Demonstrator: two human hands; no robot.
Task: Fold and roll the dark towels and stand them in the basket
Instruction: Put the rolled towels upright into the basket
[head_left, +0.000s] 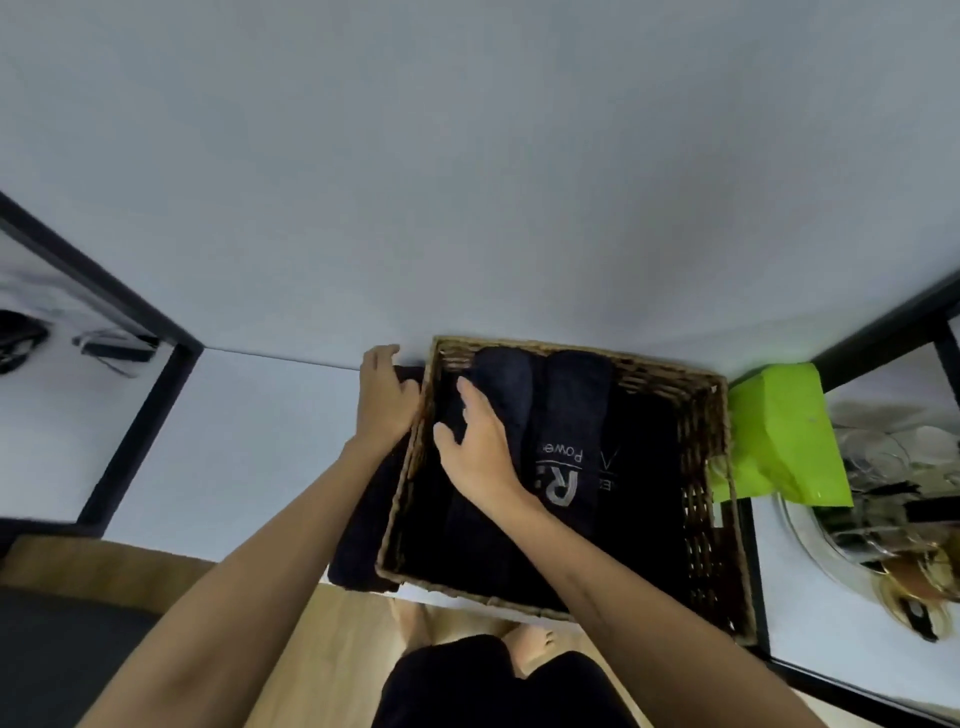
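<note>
Dark rolled towels lying packed inside the wicker basket on the white counter, right grip resting spread on one roll, left grip curling around another dark towel just outside the basket's left wall, green bag sitting beside.

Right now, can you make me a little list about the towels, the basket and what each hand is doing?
basket: brown wicker basket, square, on the white table
towels inside: dark rolled towels, one with grey lettering
towel outside: a dark towel lies on the table against the basket's left wall
left hand: outside the basket, at its left wall, on the outside towel
right hand: inside the basket, fingers resting on a rolled towel
beside the basket: a bright green bag on its right
</note>
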